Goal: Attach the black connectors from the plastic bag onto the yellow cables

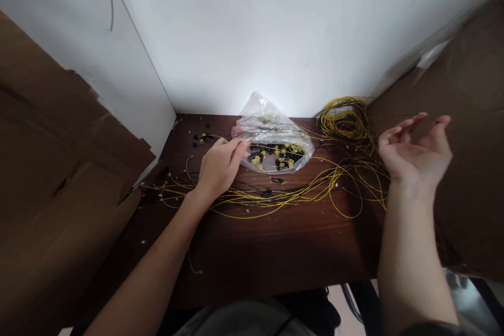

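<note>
My left hand (pixel 218 168) rests on the dark wooden table (pixel 275 241), its fingers pinched together on the edge of a clear plastic bag (pixel 271 136) that holds several small black and yellow parts. Thin yellow cables (pixel 283 197) run across the table under and around this hand. My right hand (pixel 417 152) hovers above the right end of the table with its palm turned up and fingers spread, holding nothing. A coil of the same yellow cable (pixel 346 121) lies just left of it.
Brown cardboard (pixel 59 184) stands along the left side and more cardboard (pixel 468 142) on the right. A white wall (pixel 275 37) closes the back. A few loose small parts (pixel 200 139) and white crumbs lie on the table.
</note>
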Demonstrator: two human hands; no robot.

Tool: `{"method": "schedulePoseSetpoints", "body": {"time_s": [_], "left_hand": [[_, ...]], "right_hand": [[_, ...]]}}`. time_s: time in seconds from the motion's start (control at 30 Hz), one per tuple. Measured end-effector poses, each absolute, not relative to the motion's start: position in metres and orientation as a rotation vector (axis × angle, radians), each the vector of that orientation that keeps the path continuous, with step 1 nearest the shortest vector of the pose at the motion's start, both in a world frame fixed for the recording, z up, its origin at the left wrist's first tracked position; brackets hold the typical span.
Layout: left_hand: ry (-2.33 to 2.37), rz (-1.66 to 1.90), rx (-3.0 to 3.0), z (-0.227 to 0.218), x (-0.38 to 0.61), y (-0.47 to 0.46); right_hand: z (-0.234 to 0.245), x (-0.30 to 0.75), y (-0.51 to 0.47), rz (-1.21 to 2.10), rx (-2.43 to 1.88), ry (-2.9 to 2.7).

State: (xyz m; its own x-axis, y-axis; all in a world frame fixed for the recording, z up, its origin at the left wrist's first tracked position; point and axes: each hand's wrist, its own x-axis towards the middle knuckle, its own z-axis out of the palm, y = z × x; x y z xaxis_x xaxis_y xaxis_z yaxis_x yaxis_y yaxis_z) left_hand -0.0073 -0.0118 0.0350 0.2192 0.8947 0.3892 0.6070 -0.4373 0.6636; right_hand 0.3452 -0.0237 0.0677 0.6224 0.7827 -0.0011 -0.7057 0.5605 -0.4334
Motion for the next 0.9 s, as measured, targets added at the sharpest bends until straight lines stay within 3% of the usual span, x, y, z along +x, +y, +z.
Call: {"method": "schedulePoseSetpoints", "body": {"time_s": [0.13, 0.27, 0.37, 0.47, 0.6, 0.9], "left_hand": [[1.253, 1.135, 2.006, 0.036, -0.009, -0.012], [1.029, 1.037, 1.913, 0.036, -0.007, -0.012], [0.981, 0.986, 1.978, 0.037, -0.007, -0.011], [1.110, 1.047, 2.157, 0.034, -0.010, -0.009], [1.411, 1.032, 2.389, 0.027, -0.017, -0.003], [1.978, 0.649, 2.381, 0.024, -0.028, -0.001]], "right_hand": [[0.069, 0.342, -0.030, 1.112, 0.090, 0.053], [0.066, 0.344, -0.035, 1.243, 1.243, 0.708], [0.062, 0.349, -0.038, 1.157, 2.160, 1.166], [0.059, 0.352, -0.039, 0.925, 2.682, 1.369], [0.058, 0.354, -0.039, 0.762, 2.777, 1.374], [0.058, 0.352, -0.038, 0.937, 2.569, 1.305]]}}
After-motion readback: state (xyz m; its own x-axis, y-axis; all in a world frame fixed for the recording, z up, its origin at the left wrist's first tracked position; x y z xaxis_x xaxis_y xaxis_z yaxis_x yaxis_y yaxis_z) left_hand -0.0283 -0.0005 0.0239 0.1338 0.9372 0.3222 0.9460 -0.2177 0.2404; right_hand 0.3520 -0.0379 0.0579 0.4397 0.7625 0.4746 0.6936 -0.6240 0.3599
